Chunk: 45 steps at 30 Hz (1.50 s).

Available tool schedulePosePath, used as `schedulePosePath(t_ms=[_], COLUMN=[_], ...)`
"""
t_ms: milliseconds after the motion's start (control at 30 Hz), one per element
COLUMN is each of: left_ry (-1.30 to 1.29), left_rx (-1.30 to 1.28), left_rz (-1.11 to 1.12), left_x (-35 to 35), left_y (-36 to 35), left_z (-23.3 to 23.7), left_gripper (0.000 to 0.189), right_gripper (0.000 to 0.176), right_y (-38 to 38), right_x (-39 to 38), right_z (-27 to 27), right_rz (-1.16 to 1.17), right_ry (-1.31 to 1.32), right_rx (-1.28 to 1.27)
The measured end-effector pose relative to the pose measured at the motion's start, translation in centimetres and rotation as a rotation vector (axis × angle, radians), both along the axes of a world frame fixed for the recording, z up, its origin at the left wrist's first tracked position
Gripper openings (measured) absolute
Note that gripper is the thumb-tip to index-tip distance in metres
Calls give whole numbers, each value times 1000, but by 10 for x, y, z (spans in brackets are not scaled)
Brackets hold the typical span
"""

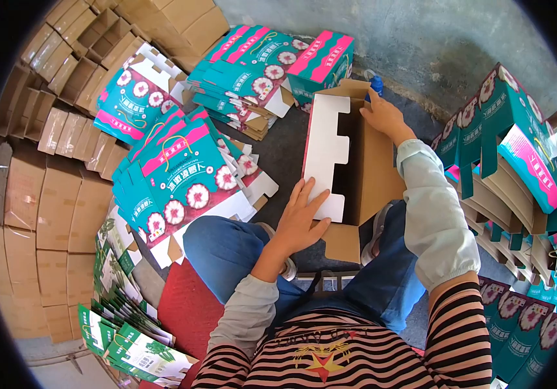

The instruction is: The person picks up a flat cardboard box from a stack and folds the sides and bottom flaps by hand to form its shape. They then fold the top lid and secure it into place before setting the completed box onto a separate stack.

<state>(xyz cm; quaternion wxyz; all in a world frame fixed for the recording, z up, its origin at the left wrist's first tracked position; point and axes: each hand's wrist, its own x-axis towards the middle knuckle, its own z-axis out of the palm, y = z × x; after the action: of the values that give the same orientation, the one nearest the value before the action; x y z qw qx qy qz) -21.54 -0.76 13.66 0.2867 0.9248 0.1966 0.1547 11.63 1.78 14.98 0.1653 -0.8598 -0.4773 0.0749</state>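
Observation:
A cardboard gift box [382,170] stands open-topped between my knees, brown inside, with a white notched flap along its left side. My left hand [301,220] lies on the near end of that flap, fingers spread and thumb apart. My right hand [385,120] is at the box's far right corner, its thumb and index finger around the cardboard edge there. Brown end flaps stick out at the far and near ends. The box's outer face is mostly hidden. Just beyond my right fingers stands a blue bottle [376,85].
Flat teal-and-pink printed boxes [187,165] are piled at left, with another stack [252,68] behind. A formed teal box [320,65] stands at the back. More teal boxes [525,149] are stacked at right. Brown cartons [51,201] line the left; green-white packaging [142,350] lies lower left.

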Motion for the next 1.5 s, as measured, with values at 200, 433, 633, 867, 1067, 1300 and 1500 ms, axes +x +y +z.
schedulePosePath(t_ms=[200, 433, 633, 867, 1067, 1300, 1500], left_ry=[3, -21, -19, -180, -230, -197, -148], left_rx=[10, -24, -14, -93, -42, 379, 303], left_rz=[-4, 3, 16, 147, 265, 372, 159], left_x=[2, 2, 1, 2, 17, 49, 45], left_y=[6, 8, 7, -2, -2, -8, -66], left_z=[-12, -12, -14, -21, -25, -31, -16], left_gripper=[50, 45, 38, 34, 30, 21, 46], right_gripper=[68, 69, 63, 46, 23, 22, 28], right_y=[-3, -6, -5, -4, -10, -24, -28], right_x=[1, -9, -6, 15, 37, 15, 2], right_z=[-2, 9, 3, -11, -20, -14, -3], right_rz=[16, 3, -1, 9, 106, 50, -10], right_ry=[-3, -19, -22, 29, 26, -199, -244], right_rx=[24, -28, 0, 46, -28, -152, -287])
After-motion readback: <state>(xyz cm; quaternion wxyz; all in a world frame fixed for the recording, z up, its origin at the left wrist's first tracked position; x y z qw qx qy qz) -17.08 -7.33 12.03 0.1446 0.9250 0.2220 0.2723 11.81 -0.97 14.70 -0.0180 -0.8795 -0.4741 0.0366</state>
